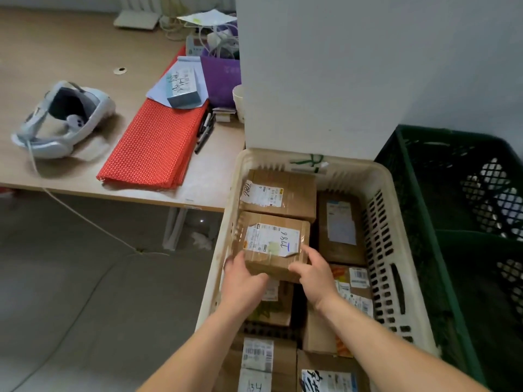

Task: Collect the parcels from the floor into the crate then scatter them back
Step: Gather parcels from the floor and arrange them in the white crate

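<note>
Handwriting on the white label of the middle parcel (pixel 273 241), upside down from here: 7786, underlined in blue. On the far parcel (pixel 278 193) just behind it, a sideways scrawl that looks like 7786 too. At the near edge, the near parcel (pixel 256 363) shows A34 in pen below its barcode. Far left, the small box (pixel 183 87) carries dark handwriting that can't be made out. The printed label lines are all too small to read.
</note>
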`<state>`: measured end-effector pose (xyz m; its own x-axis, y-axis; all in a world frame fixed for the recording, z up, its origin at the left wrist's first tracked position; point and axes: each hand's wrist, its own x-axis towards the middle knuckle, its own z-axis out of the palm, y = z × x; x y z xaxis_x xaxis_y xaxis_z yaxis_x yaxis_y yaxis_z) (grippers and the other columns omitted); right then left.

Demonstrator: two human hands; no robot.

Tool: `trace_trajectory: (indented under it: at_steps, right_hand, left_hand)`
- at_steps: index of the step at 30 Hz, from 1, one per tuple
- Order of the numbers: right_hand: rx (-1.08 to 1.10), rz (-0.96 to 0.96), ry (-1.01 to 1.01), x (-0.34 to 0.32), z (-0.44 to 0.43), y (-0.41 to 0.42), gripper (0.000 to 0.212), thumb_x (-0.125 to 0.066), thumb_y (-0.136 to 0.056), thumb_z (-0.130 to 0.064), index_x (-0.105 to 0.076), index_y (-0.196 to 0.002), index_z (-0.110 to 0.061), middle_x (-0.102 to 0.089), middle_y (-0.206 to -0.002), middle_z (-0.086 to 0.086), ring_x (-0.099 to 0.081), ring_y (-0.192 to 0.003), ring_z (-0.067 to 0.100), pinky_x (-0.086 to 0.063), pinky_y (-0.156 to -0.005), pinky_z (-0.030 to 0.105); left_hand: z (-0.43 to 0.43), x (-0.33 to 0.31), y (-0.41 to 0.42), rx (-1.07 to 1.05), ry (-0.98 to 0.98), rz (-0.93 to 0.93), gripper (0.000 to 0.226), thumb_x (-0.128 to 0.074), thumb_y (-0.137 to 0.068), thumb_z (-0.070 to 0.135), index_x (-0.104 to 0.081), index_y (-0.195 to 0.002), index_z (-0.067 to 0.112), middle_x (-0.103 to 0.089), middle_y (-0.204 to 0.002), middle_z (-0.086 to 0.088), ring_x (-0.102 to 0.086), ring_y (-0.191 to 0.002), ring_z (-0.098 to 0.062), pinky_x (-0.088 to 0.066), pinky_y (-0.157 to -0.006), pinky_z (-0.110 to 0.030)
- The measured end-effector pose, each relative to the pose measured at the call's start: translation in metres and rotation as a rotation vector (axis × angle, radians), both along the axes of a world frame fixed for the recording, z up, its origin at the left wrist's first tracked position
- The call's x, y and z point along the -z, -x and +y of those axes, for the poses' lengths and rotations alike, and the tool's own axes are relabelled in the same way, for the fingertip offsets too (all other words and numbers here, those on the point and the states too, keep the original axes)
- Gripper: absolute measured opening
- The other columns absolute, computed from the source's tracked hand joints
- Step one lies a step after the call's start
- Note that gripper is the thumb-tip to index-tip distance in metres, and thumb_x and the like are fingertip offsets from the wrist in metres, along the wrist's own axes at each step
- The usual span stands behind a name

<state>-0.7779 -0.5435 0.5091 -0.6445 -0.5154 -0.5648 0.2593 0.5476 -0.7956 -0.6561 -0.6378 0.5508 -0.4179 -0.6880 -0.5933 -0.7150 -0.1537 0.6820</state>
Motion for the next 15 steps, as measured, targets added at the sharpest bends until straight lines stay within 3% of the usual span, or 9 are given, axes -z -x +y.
trace_trajectory:
  at_steps: [3, 6, 10, 12, 15]
  right_hand:
    - [-0.056, -0.011, -0.008, 0.005, -0.004, 0.008, 0.06, -0.064, -0.094, -0.01, -0.049, -0.151, -0.019, -0.061, -0.133, -0.004, -0.056, -0.118, 0.013, -0.046, -0.085, 0.023]
    - [-0.163, -0.044, -0.039, 0.008, -0.002, 0.013, 0.063, -0.065, -0.093, -0.01, -0.046, -0.153, -0.017, -0.056, -0.136, -0.003, -0.053, -0.122, 0.017, -0.044, -0.096, 0.03]
    - [-0.222, -0.078, -0.043, 0.005, 0.001, 0.024, 0.08, -0.067, -0.082, -0.026, -0.042, -0.158, -0.019, -0.052, -0.145, 0.0, -0.051, -0.129, 0.02, -0.043, -0.104, 0.033]
    - [-0.229, -0.088, -0.043, -0.001, 0.0, 0.028, 0.077, -0.068, -0.087, -0.023, -0.039, -0.159, -0.02, -0.049, -0.148, 0.003, -0.05, -0.131, 0.022, -0.044, -0.107, 0.036]
    - [-0.241, -0.003, -0.055, -0.014, -0.006, 0.03, 0.089, -0.068, -0.076, -0.04, -0.038, -0.159, -0.024, -0.045, -0.152, 0.002, -0.05, -0.132, 0.023, -0.044, -0.113, 0.047]
  left_hand:
    - [-0.003, 0.004, 0.008, -0.046, -0.017, 0.003, 0.077, -0.06, -0.069, 0.03, -0.047, -0.145, 0.027, -0.045, -0.143, -0.001, -0.052, -0.127, -0.022, -0.046, -0.109, -0.051]
    - [-0.003, 0.007, 0.012, -0.049, -0.037, 0.004, 0.076, -0.059, -0.07, 0.029, -0.045, -0.145, 0.029, -0.041, -0.145, -0.002, -0.052, -0.127, -0.025, -0.046, -0.109, -0.05]
    - [-0.003, 0.012, 0.011, -0.071, -0.049, 0.012, 0.073, -0.058, -0.063, 0.032, -0.051, -0.135, 0.033, -0.043, -0.143, -0.002, -0.053, -0.128, -0.025, -0.048, -0.107, -0.05]
    - [0.0, -0.009, 0.013, -0.077, -0.039, 0.018, 0.062, -0.06, -0.067, 0.029, -0.049, -0.127, 0.035, -0.048, -0.138, 0.002, -0.054, -0.123, -0.019, -0.049, -0.106, -0.047]
    - [0.001, -0.026, 0.01, -0.07, 0.0, 0.049, 0.056, -0.063, -0.085, 0.016, -0.043, -0.134, 0.032, -0.044, -0.132, 0.01, -0.051, -0.114, -0.012, -0.052, -0.096, -0.037]
